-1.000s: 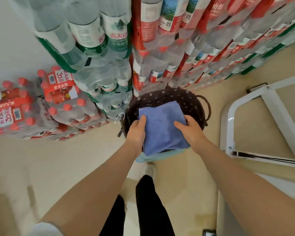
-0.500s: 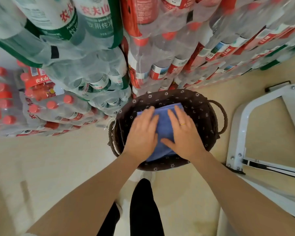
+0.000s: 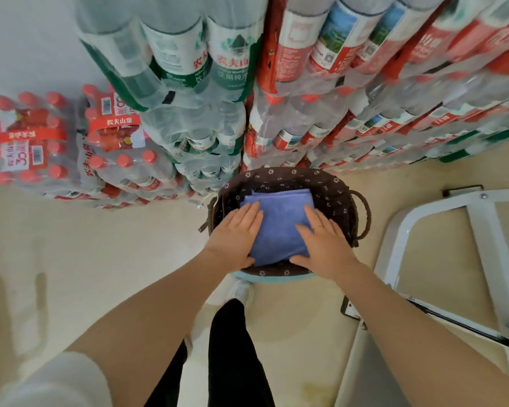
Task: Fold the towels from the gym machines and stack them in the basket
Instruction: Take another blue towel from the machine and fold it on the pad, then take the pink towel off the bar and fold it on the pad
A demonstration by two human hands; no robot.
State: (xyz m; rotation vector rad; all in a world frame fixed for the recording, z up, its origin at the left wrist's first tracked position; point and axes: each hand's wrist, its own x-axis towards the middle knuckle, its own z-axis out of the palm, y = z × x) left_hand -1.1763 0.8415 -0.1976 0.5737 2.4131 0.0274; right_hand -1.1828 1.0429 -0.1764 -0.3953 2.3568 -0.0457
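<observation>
One folded blue towel (image 3: 278, 224) lies inside the basket (image 3: 332, 192); my left hand (image 3: 235, 233) and right hand (image 3: 323, 242) press it, grips released; further towels unseen.

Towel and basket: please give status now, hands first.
Both hands, left and right, flat on the blue towel. Towel folded, lying in the basket. Nothing in the way.

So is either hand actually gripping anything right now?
No. Both the left hand and right hand lie flat on the folded blue towel in the basket.
</observation>
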